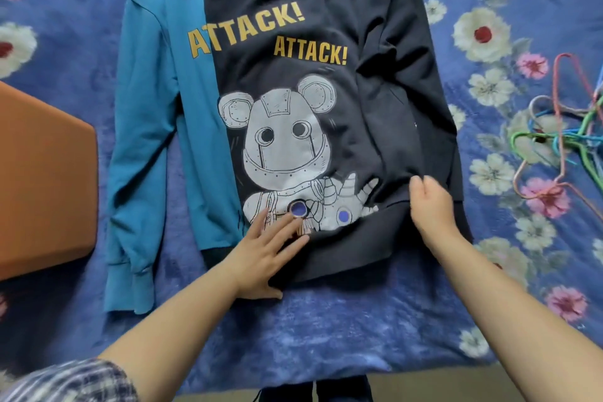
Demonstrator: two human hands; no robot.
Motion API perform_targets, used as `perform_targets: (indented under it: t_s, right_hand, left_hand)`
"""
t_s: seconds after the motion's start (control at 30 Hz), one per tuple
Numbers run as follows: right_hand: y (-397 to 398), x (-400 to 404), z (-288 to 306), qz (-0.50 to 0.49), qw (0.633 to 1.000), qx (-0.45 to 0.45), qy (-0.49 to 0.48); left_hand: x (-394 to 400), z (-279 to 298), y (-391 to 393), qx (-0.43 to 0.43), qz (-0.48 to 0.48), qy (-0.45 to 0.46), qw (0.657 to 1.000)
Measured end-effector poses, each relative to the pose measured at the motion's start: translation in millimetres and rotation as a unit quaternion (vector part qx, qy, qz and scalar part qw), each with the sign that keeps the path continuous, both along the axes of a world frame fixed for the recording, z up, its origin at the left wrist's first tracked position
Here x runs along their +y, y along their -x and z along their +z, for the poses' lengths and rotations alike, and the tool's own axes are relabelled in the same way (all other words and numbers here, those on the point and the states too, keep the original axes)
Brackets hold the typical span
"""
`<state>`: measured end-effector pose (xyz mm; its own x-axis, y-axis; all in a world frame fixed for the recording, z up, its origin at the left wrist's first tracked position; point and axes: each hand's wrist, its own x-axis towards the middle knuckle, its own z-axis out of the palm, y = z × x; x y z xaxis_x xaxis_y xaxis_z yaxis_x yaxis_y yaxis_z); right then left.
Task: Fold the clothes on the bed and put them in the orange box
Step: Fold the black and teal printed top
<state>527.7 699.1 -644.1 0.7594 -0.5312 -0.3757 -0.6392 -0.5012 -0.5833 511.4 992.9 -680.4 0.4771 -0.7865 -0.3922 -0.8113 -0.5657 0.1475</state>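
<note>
Sweatshirt (287, 101) flat on bed (326, 320), front up. L hand (270, 248) presses hem, fingers straight. R hand (430, 202) pinches folded right side. Risk: fold slips w/ a loose pinch; box (42, 179) waits at left.

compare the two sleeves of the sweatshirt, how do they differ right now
The teal sleeve lies straight beside the body, cuff near the orange box; the dark sleeve is folded over the front. The right hand pinches cloth by the dark sleeve; the left hand rests flat. Both are long.
</note>
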Motion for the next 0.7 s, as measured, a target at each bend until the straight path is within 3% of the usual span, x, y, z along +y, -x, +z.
perform_targets:
  t_s: [0.1, 0.17, 0.27, 0.33, 0.43, 0.5, 0.53, 0.6, 0.63, 0.7]
  right_hand:
    - [1.4, -11.9, 8.8, -0.24, 0.957, -0.091, -0.137]
    - [0.0, -17.2, 16.0, -0.214, 0.968, -0.077, -0.101]
    - [0.6, -17.9, 28.5, -0.079, 0.995, -0.047, -0.039]
    - [0.9, -19.3, 30.0, -0.02, 0.999, 0.011, -0.022]
    - [1.2, -25.8, 40.1, 0.035, 0.99, 0.138, 0.009]
    - [3.4, -33.9, 54.1, -0.044, 0.973, 0.166, -0.153]
    - [7.4, -36.4, 60.5, -0.1, 0.945, 0.175, -0.257]
    - [24.7, -36.6, 57.6, -0.173, 0.895, 0.191, -0.363]
    - [32.7, -32.8, 51.5, -0.181, 0.887, 0.223, -0.362]
    - [45.7, -26.5, 30.1, -0.115, 0.906, 0.322, -0.251]
  left_hand:
    - [-0.4, 1.3, 17.7, -0.049, 0.078, 0.035, 0.995]
    - [-0.8, 6.9, 12.3, -0.067, 0.143, 0.098, 0.983]
    - [-0.9, 28.0, -6.9, -0.057, 0.205, 0.088, 0.973]
    - [-3.6, 46.8, -21.6, -0.015, 0.207, 0.017, 0.978]
    - [-8.1, 80.0, -42.4, 0.136, 0.198, -0.144, 0.96]
    - [-13.2, 96.7, -58.7, 0.207, 0.162, -0.211, 0.941]
    - [-14.1, 102.9, -64.7, 0.22, 0.148, -0.23, 0.936]
    - [-14.1, 106.3, -70.1, 0.243, 0.13, -0.264, 0.924]
    - [-13.0, 106.1, -68.0, 0.252, 0.112, -0.292, 0.916]
    - [-10.6, 95.2, -56.2, 0.258, 0.047, -0.379, 0.887]
